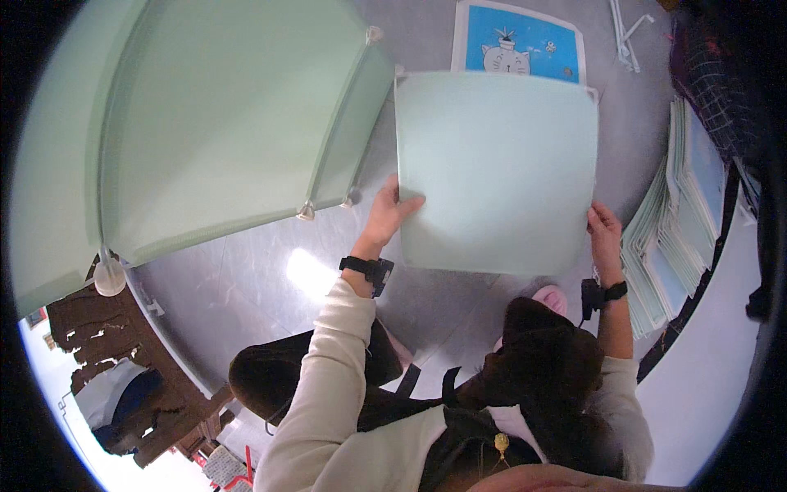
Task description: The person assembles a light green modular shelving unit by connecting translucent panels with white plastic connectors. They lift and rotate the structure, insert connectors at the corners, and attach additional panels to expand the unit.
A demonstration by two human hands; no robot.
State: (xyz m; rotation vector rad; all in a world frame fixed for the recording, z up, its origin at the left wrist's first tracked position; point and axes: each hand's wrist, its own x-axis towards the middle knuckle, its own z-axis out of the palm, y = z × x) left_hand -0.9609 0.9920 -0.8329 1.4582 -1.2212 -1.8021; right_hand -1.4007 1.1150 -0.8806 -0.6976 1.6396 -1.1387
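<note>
Gripping pale green panel (496, 172) by opposite side edges with left hand (388, 216) and right hand (605, 236), partly covering blue cat picture (525, 49), left of stacked panels (674, 234).

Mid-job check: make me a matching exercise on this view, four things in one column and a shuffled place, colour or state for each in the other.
Things
1. Pale square panel
2. Cat picture
3. Right shoe
4. Panel stack

Descriptions
A. Pink
B. Layered at the right side of the view
C. Held at its side edges by the left hand and right hand
D. Blue with a pale border, its lower part hidden

Right pairs: 1-C, 2-D, 3-A, 4-B
</note>
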